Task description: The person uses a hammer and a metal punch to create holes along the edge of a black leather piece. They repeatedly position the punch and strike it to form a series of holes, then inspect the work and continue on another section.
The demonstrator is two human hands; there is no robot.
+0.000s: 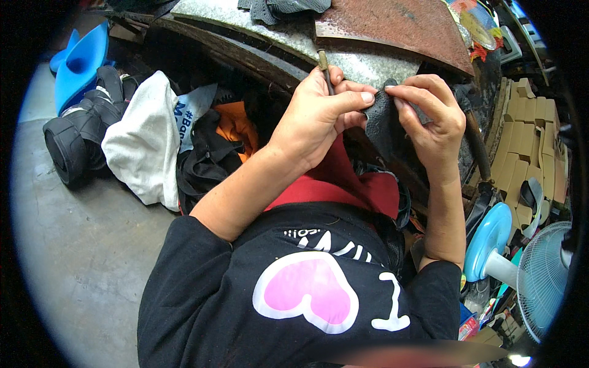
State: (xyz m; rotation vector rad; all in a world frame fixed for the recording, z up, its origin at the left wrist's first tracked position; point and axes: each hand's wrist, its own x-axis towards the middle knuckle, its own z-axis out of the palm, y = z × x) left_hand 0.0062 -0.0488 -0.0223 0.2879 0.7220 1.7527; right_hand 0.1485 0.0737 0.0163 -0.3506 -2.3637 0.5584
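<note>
A small piece of black textured leather-like material (381, 126) hangs between my hands over the near edge of the workbench. My left hand (313, 110) is closed, its thumb pressing the left edge of the piece. A slim rod-like tool (323, 61) with a brass-coloured end also sticks up out of its curled fingers; the tool's lower part is hidden. My right hand (435, 116) pinches the upper right edge of the same piece between thumb and forefinger. Beyond my hands lies a grey speckled slab (362, 65), partly under a reddish-brown board (392, 30).
More black perforated material (285, 8) lies at the bench's far side. To the left are a white cloth (144, 144), black rolled pieces (70, 153) and a blue plastic chair (80, 64). Cardboard boxes (531, 122) and a fan (546, 279) stand at the right.
</note>
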